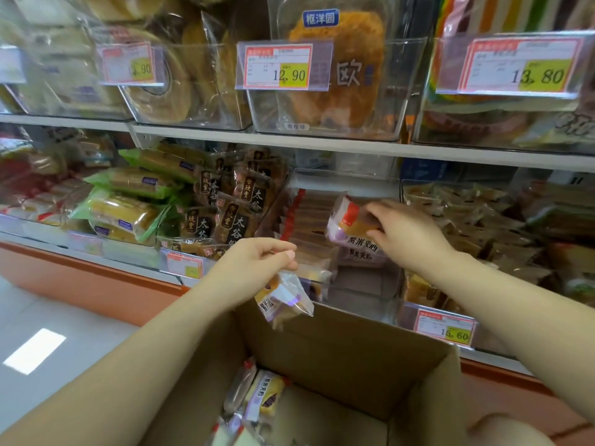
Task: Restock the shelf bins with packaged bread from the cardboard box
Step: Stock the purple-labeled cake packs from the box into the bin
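Packets of bread (pixel 260 394) lay loose at the bottom of the open cardboard box (pixel 338 346), which stood close against the lower shelf, beneath the person's arms. The left hand (pixel 257 255) hovered over the box's far wall. Its thumb and fingertips pinched the top edge of a clear-wrapped packet (pixel 285 300), which dangled at a tilt with a purple-and-white label showing. The right hand (pixel 402 233) reached further in, into the clear bin (pixel 344 180) on the lower shelf. Its fingers were curled round the end of a second packet (pixel 347 220) of the same bread, held at a slant just above a flat packet (pixel 360 254) lying in the bin. Whether those two touched I could not tell. To their left, inside the same bin, a row of packets (pixel 309 220) stood on edge, packed close together. A 15.60 price tag (pixel 446 326) hung on the shelf front just right of the box. Left of the bin sat dark-wrapped cakes (pixel 231 214) with gold lettering, and beyond them green-wrapped loaves (pixel 128 217). On the upper shelf (pixel 322 144) more clear bins held large round breads, with a 12.90 tag (pixel 278 66) and a 13.80 tag (pixel 520 67) clipped to their fronts.
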Motion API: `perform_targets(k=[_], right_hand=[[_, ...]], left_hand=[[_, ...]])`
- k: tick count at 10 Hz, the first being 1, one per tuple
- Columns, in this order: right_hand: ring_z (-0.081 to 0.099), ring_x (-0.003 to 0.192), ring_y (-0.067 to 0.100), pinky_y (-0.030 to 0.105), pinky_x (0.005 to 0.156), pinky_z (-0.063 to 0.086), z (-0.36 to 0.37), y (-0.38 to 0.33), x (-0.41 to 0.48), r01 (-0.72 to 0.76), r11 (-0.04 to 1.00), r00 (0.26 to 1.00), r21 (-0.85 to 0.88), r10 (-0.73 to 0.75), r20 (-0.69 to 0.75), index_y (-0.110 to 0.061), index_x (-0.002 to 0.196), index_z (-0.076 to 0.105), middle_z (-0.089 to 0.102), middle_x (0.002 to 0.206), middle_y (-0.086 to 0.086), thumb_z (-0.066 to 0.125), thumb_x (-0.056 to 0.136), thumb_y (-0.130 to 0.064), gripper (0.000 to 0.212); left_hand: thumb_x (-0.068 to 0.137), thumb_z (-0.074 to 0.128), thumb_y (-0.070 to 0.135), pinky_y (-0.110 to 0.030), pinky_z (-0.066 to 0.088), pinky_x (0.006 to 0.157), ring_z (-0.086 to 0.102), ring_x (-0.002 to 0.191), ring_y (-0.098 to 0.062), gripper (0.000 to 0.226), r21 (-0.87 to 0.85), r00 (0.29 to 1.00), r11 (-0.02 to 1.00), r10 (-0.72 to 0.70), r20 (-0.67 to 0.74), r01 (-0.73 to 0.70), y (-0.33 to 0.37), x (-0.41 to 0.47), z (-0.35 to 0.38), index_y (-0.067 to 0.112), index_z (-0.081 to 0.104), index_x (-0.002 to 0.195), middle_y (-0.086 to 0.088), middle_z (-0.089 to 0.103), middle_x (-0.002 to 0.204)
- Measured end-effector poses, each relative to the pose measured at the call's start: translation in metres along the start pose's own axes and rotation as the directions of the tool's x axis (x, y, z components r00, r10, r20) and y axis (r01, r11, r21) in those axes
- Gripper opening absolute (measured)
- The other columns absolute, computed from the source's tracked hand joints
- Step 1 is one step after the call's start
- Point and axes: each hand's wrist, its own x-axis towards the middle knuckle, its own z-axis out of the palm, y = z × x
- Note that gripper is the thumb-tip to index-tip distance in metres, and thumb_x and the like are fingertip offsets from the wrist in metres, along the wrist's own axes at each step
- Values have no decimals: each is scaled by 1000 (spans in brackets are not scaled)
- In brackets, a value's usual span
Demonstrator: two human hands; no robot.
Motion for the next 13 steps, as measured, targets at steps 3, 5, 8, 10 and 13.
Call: perform_targets(k=[3, 5, 8, 10, 13], right_hand=[[56, 96, 30, 33, 67, 31, 7, -22, 35, -159, 983, 967, -90, 173, 187, -14, 122, 54, 59, 109, 11, 38, 97, -13, 30], [59, 101, 31, 33, 72, 41, 8, -24, 41, -145, 972, 947, -187, 191, 258, -12, 122, 55, 60, 112, 13, 43, 96, -13, 29], [45, 117, 32, 36, 95, 35, -9, -45, 44, -84, 915, 958, -395, 183, 219, -8, 122, 56, 52, 121, 13, 53, 92, -24, 33], [50, 109, 29, 34, 89, 39, 19, -34, 46, -70, 942, 943, -329, 170, 286, -12, 120, 59, 55, 116, 10, 56, 90, -26, 33], [50, 66, 17, 23, 53, 33, 65, -10, 32, -230, 962, 886, -147, 269, 378, -15, 91, 62, 62, 94, 5, 35, 97, -13, 28]], left_hand=[[96, 53, 28, 2, 40, 60, 65, 97, -10, 28, 27, 1000, 1000, 4, 8, -4, -1, -6, -4, 26, 59, 123, 17, 73, 90], [96, 52, 29, 0, 42, 63, 65, 90, -3, 26, 17, 1000, 1000, -5, 14, 4, 2, -13, -5, 29, 59, 122, 20, 72, 91], [96, 53, 26, -1, 44, 65, 66, 86, -5, 26, -1, 999, 999, 41, 36, -41, -2, -12, -3, 29, 59, 121, 17, 73, 93], [96, 52, 25, -9, 50, 69, 61, 68, 0, 26, -9, 997, 999, 44, 57, -44, 1, -14, -5, 28, 58, 121, 16, 73, 95], [94, 54, 29, -22, 53, 81, 63, 72, -7, 16, 13, 998, 1000, 22, 50, -23, -4, -20, -12, 40, 57, 106, -7, 73, 97]])
